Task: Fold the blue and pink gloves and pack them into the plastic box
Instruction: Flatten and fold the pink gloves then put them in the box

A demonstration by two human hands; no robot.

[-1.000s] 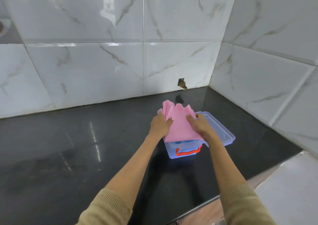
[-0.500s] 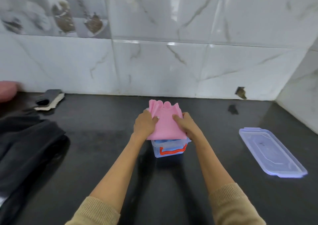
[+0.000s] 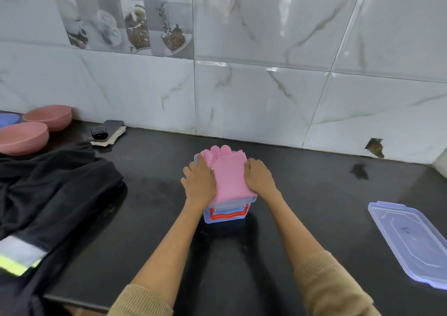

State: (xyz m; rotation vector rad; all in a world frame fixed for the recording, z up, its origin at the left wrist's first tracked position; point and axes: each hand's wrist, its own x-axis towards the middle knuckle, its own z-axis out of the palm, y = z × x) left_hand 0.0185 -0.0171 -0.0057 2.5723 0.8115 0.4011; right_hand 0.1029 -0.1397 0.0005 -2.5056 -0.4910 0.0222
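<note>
- The folded pink gloves (image 3: 229,177) are lying on top of the clear plastic box (image 3: 227,210), which is standing on the black counter (image 3: 302,206).
- The left hand (image 3: 199,182) and the right hand (image 3: 260,177) are pressing flat on the gloves' sides, each grip spread apart, clamping nothing.
- The box lid (image 3: 411,243) is lying well apart, on the right.

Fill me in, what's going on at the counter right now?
A person is pressing folded pink gloves down into a small clear plastic box on the black counter. The left hand and right hand push on either side. The box's lid lies off to the right. No blue gloves show.
</note>
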